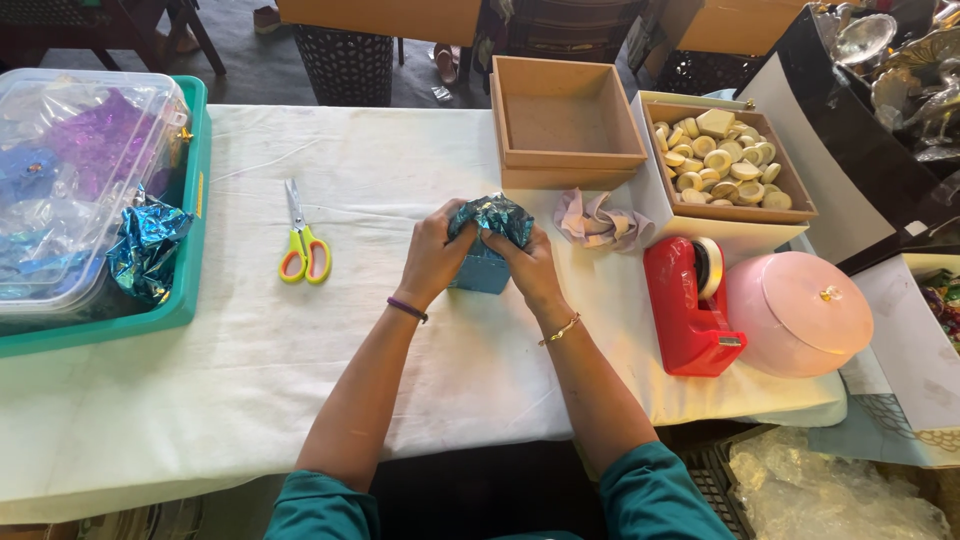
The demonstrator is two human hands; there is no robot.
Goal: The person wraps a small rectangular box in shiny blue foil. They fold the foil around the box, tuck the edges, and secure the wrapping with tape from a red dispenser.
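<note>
Blue shiny foil wrap [492, 215] gathered over small blue box [482, 272]; left hand [432, 255] and right hand [528, 265] both pinching it; top bunched, unsealed; red tape dispenser [690, 310] untouched.

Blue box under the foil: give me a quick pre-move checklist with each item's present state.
1. Both hands on the piece: left hand and right hand grip it. Ok.
2. Shiny blue foil gathered over the top of the small blue box: ok.
3. Foil covering the box sides: lower front bare. Not ok.
4. Red tape dispenser loaded, beside the right hand: ok.
5. Yellow-handled scissors lying apart on the white tablecloth: ok.
6. Box contents: cannot tell.
</note>
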